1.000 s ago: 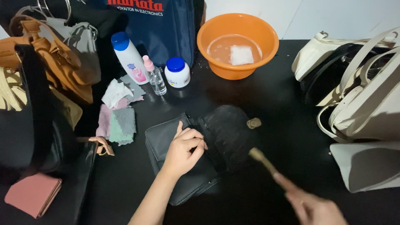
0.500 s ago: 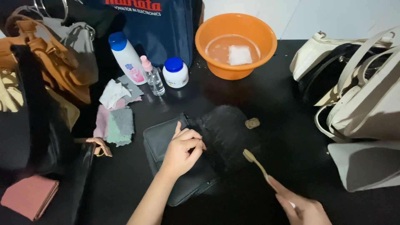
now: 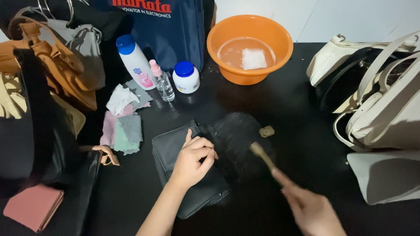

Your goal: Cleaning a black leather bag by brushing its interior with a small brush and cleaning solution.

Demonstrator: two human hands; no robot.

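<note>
A small black leather bag [image 3: 175, 146] lies flat on the black table [image 3: 284, 105], its flap [image 3: 238, 135] folded open to the right. My left hand [image 3: 194, 159] presses down on the bag's middle, fingers curled at the edge of the flap. My right hand [image 3: 313, 209], blurred at the lower right, grips a small wooden-handled brush [image 3: 261, 155] whose head rests over the flap's right part. A small brownish lump [image 3: 266, 131] lies just right of the flap.
An orange basin [image 3: 249, 46] with cloudy water and a white sponge stands at the back. A white bottle [image 3: 134, 61], a small spray bottle [image 3: 162, 81] and a white jar [image 3: 185, 77] stand left of it. Cloths [image 3: 122, 126] lie nearby. Handbags crowd both sides.
My right hand has carried the brush up and left onto the flap. My left hand has stayed on the bag.
</note>
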